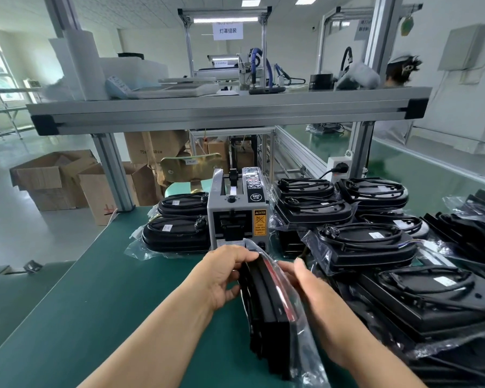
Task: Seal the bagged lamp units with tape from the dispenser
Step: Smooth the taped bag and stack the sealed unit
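Note:
A black lamp unit in a clear plastic bag (pixel 266 306) stands on edge on the green table (pixel 123 289), just in front of the grey tape dispenser (pixel 237 217). My left hand (pixel 227 273) grips the unit's top left edge, fingers curled over it. My right hand (pixel 314 292) lies along the bag's right side with the fingers against the plastic. No cut tape shows at the dispenser's mouth.
Two bagged lamp units (pixel 177 228) are stacked left of the dispenser. Several more bagged units (pixel 375 247) crowd the table's right side. An aluminium shelf frame (pixel 224 110) crosses overhead. Cardboard boxes (pixel 56 180) sit on the floor at left.

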{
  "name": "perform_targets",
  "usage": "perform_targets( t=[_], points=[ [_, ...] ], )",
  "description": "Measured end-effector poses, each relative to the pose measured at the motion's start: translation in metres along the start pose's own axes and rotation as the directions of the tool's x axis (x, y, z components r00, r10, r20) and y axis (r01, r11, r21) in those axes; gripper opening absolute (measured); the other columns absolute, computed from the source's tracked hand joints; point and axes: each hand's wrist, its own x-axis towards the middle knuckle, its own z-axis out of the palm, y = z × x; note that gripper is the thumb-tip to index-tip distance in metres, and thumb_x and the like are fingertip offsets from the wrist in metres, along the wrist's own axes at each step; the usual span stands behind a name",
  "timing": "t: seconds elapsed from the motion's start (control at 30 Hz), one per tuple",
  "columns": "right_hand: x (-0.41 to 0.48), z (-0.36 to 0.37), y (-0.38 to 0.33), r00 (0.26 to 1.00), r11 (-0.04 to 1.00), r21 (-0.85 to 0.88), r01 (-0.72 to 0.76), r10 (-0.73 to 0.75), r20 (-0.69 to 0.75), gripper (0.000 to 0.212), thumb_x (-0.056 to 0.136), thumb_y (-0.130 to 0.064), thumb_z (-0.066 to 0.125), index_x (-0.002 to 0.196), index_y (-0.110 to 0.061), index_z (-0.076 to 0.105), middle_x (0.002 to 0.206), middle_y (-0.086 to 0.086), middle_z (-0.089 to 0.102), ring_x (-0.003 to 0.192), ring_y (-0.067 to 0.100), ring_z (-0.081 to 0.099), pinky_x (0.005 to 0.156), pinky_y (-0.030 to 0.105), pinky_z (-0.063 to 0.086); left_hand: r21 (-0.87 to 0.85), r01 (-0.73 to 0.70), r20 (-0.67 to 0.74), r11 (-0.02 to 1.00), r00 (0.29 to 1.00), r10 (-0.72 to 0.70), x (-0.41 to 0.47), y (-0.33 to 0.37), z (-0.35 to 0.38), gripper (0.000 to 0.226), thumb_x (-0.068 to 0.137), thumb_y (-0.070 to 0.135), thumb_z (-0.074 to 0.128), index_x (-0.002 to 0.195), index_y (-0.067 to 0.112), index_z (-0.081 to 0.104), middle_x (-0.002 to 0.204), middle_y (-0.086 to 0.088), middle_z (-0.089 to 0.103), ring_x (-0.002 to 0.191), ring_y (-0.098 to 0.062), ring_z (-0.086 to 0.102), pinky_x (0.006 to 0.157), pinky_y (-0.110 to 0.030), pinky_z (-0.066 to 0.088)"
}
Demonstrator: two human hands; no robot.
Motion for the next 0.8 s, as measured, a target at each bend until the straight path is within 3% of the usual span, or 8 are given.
perform_targets(
  t=[0.07, 0.13, 0.27, 0.43, 0.53, 0.63, 0.7, 0.8],
  points=[
    [-0.01, -0.002, 0.014, 0.999, 0.996, 0.092, -0.004, 0.008, -0.043, 0.042, 0.095, -0.056, 0.033, 0.117, -0.038, 0.064, 0.141, 0.005, 0.059, 0.124, 0.021, 0.058, 0.112, 0.04, 0.038, 0.013, -0.044, -0.017, 0.999, 0.999, 0.044, -0.001, -0.003, 0.001, 0.01, 0.079, 0.022, 0.077, 0.075, 0.025, 0.068, 0.067, 0.009, 0.065, 0.065, -0.009, 0.054, 0.053, -0.021, 0.042],
    [-0.026, -0.001, 0.033, 0.998, 0.997, 0.062, 0.055, -0.054, -0.014, 0.037, 0.094, -0.039, 0.053, 0.131, -0.04, 0.048, 0.154, 0.001, 0.043, 0.138, 0.018, 0.043, 0.12, 0.04, 0.027, 0.035, -0.101, -0.035, 0.994, 0.994, 0.102, -0.006, -0.006, 0.005, 0.014, 0.081, 0.025, 0.079, 0.087, 0.026, 0.066, 0.059, 0.013, 0.065, 0.054, -0.004, 0.056, 0.049, -0.02, 0.043],
    [-0.048, 0.01, 0.057, 0.973, 0.971, -0.076, 0.226, -0.229, -0.033, 0.093, 0.055, -0.043, 0.086, 0.135, -0.059, 0.04, 0.131, -0.021, 0.063, 0.121, 0.003, 0.06, 0.098, 0.022, 0.048, -0.02, -0.211, -0.116, 0.977, 0.971, 0.208, -0.015, -0.017, 0.017, 0.028, 0.082, 0.025, 0.08, 0.102, 0.019, 0.062, 0.069, 0.007, 0.069, 0.045, 0.0, 0.058, 0.042, -0.016, 0.044],
    [-0.052, 0.01, 0.051, 0.932, 0.951, 0.018, 0.31, -0.3, -0.203, 0.073, 0.062, -0.027, 0.094, 0.127, -0.029, 0.061, 0.112, -0.008, 0.074, 0.104, 0.006, 0.07, 0.087, 0.018, 0.054, 0.146, -0.294, -0.207, 0.945, 0.925, 0.319, -0.03, -0.037, 0.012, 0.031, 0.082, 0.041, 0.076, 0.105, 0.03, 0.058, 0.088, 0.001, 0.065, 0.072, -0.014, 0.059, 0.071, -0.033, 0.05],
    [-0.06, 0.004, 0.04, 0.951, 0.957, 0.063, 0.283, -0.271, -0.15, 0.051, 0.066, -0.014, 0.09, 0.11, -0.033, 0.073, 0.099, -0.007, 0.077, 0.093, 0.004, 0.072, 0.075, 0.013, 0.054, 0.47, -0.38, -0.162, 0.797, 0.85, 0.501, -0.045, -0.045, -0.009, 0.03, 0.08, 0.049, 0.074, 0.102, 0.041, 0.056, 0.089, 0.013, 0.059, 0.069, 0.002, 0.054, 0.066, -0.014, 0.042],
    [-0.063, -0.006, 0.03, 0.973, 0.968, 0.114, 0.222, -0.213, -0.083, 0.036, 0.064, -0.018, 0.088, 0.097, -0.024, 0.077, 0.096, -0.014, 0.076, 0.092, -0.006, 0.068, 0.083, 0.01, 0.053, 0.652, -0.495, -0.05, 0.575, 0.728, 0.684, -0.063, -0.044, -0.037, 0.057, 0.066, 0.063, 0.072, 0.115, 0.054, 0.045, 0.116, 0.032, 0.044, 0.107, 0.014, 0.042, 0.087, -0.009, 0.034],
    [-0.065, -0.012, 0.02, 0.987, 0.978, 0.144, 0.153, -0.158, 0.027, 0.047, 0.064, -0.022, 0.091, 0.106, -0.016, 0.07, 0.111, -0.017, 0.071, 0.105, -0.009, 0.063, 0.094, 0.012, 0.049, 0.637, -0.513, 0.068, 0.575, 0.781, 0.621, -0.074, -0.037, -0.06, 0.079, 0.057, 0.072, 0.069, 0.128, 0.059, 0.036, 0.129, 0.04, 0.038, 0.125, 0.013, 0.035, 0.104, -0.024, 0.033],
    [-0.066, -0.013, -0.003, 0.979, 0.991, 0.086, 0.099, -0.113, 0.172, 0.064, 0.062, -0.036, 0.083, 0.121, -0.033, 0.06, 0.127, -0.029, 0.06, 0.114, -0.017, 0.055, 0.085, 0.004, 0.046, 0.456, -0.512, 0.339, 0.728, 0.856, 0.39, -0.088, -0.03, -0.087, 0.106, 0.05, 0.078, 0.078, 0.139, 0.039, 0.037, 0.137, 0.012, 0.058, 0.13, -0.002, 0.05, 0.113, -0.035, 0.038]
  ],
)
